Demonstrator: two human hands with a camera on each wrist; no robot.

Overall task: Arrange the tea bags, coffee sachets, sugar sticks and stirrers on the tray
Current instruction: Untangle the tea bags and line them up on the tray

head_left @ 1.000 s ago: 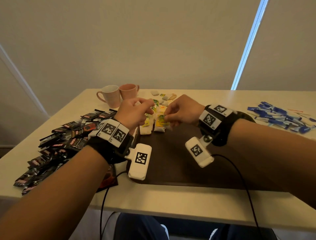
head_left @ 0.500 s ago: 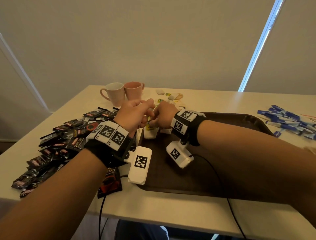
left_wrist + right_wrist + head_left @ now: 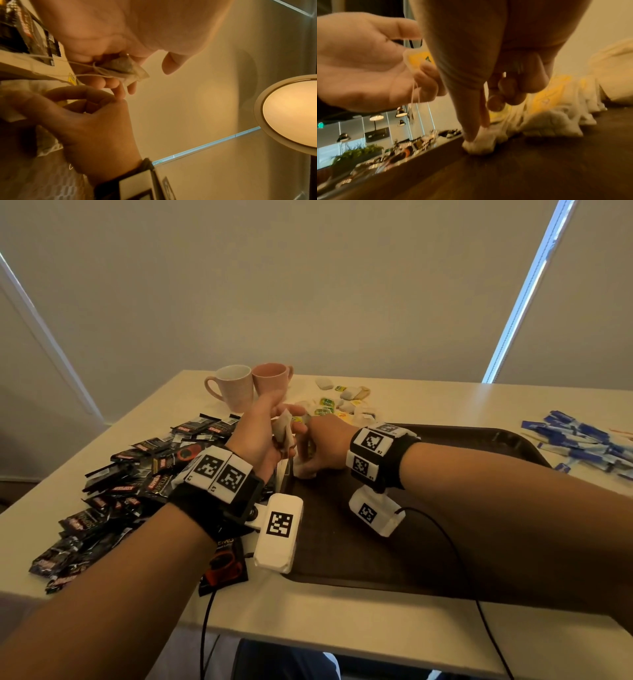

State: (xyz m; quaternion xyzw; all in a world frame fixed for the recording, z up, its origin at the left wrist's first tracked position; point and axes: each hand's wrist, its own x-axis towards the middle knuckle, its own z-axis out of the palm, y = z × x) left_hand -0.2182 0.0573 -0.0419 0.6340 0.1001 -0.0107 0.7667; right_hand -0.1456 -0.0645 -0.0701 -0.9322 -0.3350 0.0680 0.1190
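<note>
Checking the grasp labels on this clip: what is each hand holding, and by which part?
The left hand grips a tea bag by its pouch, string dangling. The right hand presses a fingertip on a tea bag on the tray; whether it holds anything cannot be told.

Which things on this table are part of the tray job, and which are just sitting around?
Part of the job:
tray
tea bags
coffee sachets
blue sugar sticks

Just lying about:
white mug
pink mug

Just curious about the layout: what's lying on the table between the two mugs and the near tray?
In the head view, a loose scatter of tea bags lies between the mugs and the tray's far rim.
</note>
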